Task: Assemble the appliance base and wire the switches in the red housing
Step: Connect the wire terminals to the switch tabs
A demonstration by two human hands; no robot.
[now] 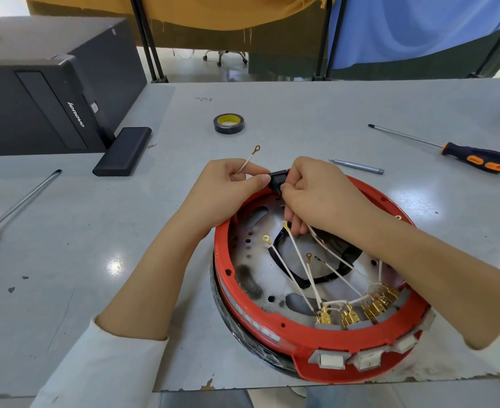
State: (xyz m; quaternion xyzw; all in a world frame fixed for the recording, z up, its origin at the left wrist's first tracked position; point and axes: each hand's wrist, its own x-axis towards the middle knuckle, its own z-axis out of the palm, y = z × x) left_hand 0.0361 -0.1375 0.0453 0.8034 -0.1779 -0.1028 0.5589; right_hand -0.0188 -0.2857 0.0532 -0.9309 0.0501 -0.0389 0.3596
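Head view: both hands, left [231, 184] and right [316, 192], pinch the black socket [278, 178] at the housing [272, 325] rim; a slip could snag the wire [247, 163].

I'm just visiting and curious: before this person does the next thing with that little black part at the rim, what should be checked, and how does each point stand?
1. Both hands on the black part: left hand and right hand pinch it. Ok.
2. Part seated in the red housing: cannot tell, fingers cover it.
3. White wire in the left hand, ring end free: ok.
4. Loose wires inside clear of the rim: ok.
5. Orange-handled screwdriver lying on the table: ok.
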